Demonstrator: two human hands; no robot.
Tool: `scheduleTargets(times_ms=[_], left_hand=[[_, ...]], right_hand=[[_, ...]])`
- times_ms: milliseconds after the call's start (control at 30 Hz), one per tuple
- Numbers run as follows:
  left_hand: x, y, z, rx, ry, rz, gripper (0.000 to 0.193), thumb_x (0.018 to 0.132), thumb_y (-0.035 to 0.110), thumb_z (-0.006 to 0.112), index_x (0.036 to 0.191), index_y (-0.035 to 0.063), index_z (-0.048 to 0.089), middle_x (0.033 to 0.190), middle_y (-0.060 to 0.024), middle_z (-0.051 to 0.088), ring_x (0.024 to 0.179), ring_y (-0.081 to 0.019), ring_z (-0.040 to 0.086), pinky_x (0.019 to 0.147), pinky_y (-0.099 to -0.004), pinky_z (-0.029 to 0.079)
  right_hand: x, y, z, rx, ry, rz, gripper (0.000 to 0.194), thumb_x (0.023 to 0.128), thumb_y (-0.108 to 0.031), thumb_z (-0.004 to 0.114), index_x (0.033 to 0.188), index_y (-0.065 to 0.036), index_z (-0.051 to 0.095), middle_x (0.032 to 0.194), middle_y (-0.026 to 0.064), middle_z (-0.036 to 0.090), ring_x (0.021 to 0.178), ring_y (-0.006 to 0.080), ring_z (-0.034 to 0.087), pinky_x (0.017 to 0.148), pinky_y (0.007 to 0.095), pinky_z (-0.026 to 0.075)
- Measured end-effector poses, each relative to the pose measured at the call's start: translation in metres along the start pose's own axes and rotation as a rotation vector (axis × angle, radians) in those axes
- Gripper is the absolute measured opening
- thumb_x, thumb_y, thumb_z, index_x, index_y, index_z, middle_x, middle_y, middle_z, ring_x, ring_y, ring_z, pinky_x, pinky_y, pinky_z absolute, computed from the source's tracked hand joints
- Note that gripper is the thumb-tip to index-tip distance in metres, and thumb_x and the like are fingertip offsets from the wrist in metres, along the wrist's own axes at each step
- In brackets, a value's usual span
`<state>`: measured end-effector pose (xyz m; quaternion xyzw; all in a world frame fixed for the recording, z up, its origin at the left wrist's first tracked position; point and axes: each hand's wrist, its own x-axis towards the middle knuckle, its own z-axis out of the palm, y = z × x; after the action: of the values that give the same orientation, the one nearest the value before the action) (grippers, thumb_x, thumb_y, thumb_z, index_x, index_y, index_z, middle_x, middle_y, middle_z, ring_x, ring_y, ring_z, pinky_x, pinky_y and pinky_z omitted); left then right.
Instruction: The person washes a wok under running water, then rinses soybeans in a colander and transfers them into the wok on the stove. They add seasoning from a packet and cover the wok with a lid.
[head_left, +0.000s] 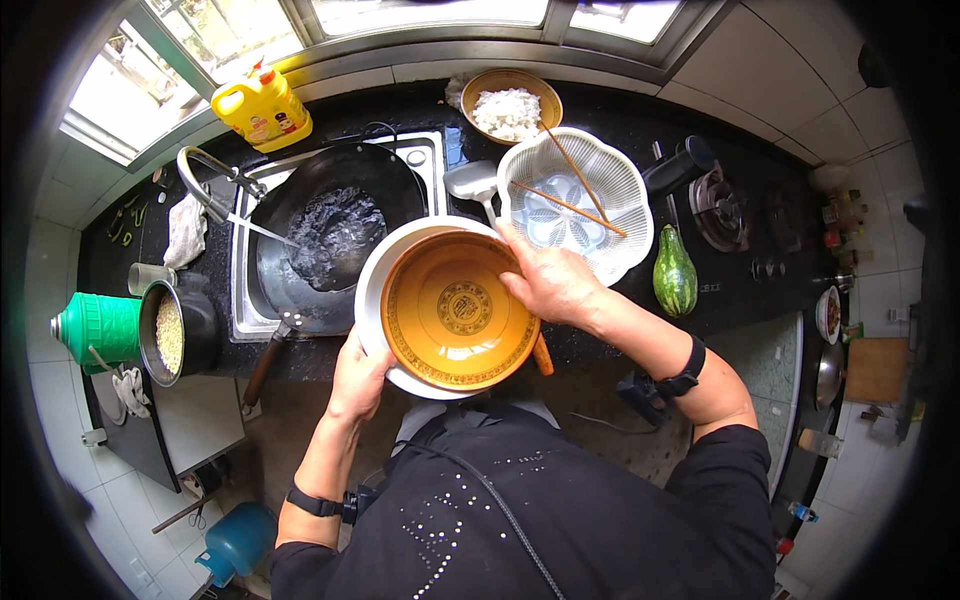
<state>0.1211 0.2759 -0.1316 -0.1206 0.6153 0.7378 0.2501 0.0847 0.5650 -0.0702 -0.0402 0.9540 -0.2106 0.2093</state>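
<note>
A yellow-brown bowl (461, 307) with a patterned rim sits inside a larger white basin (373, 289), both in front of my body. My left hand (358, 375) grips the basin's lower left rim. On the upper right, my right hand (551, 279) pinches the yellow-brown bowl's rim, thumb inside; its fingers lie over the basin's edge. Just left of the basin, a wok (341, 161) rests in the steel sink (247, 300), with water from the running faucet (199, 180) churning in it. A white plastic colander (637, 202) holding two chopsticks (574, 169) is near my right hand.
Behind the colander stands a bowl of white rice (507, 114). A spatula (471, 180) lies between sink and colander. To the right are a green striped gourd (674, 274) and a gas stove (720, 206). A pot of grains (169, 337) and a yellow jug (262, 112) are leftward.
</note>
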Motion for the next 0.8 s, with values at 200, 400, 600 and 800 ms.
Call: scheduleTargets(times_ms=[200,400,600,800], left_hand=[[-0.011,-0.011,0.000,-0.083,0.052,-0.072,0.044,0.077,-0.009,0.053,0.120,-0.0010,0.052,0.108,-0.0069,0.063,0.092,-0.0149,0.063,0.081,-0.0273,0.051],[-0.029,-0.020,-0.003,-0.170,0.127,-0.054,0.044,0.074,-0.007,0.056,0.118,-0.0012,0.053,0.106,-0.0064,0.065,0.093,-0.0158,0.064,0.087,-0.0288,0.051],[-0.033,-0.019,-0.012,-0.192,0.144,-0.013,0.046,0.072,-0.005,0.057,0.118,-0.0014,0.054,0.107,-0.0069,0.065,0.096,-0.0171,0.063,0.089,-0.0301,0.050],[-0.030,-0.011,-0.028,-0.160,0.099,-0.022,0.050,0.073,-0.008,0.054,0.122,-0.0007,0.050,0.103,-0.0059,0.063,0.087,-0.0140,0.063,0.077,-0.0251,0.052]], right_hand=[[0.042,0.073,-0.021,0.394,0.357,-0.084,0.040,0.093,-0.037,0.059,0.120,-0.006,0.060,0.103,0.0159,0.068,0.096,0.0345,0.065,0.087,0.0374,0.051],[0.092,0.178,0.001,-0.124,0.168,0.416,0.087,0.072,-0.034,0.079,0.141,-0.001,0.037,0.128,0.0234,0.051,0.120,0.0330,0.053,0.100,0.0388,0.044],[0.098,0.180,0.030,-0.253,0.117,0.318,0.024,0.087,-0.022,0.062,0.106,-0.009,0.067,0.111,0.0165,0.061,0.102,0.0345,0.061,0.090,0.0434,0.049],[0.048,0.155,-0.019,0.378,0.405,0.099,0.024,0.086,-0.023,0.066,0.097,-0.001,0.066,0.082,0.0164,0.067,0.075,0.0293,0.065,0.070,0.0393,0.051]])
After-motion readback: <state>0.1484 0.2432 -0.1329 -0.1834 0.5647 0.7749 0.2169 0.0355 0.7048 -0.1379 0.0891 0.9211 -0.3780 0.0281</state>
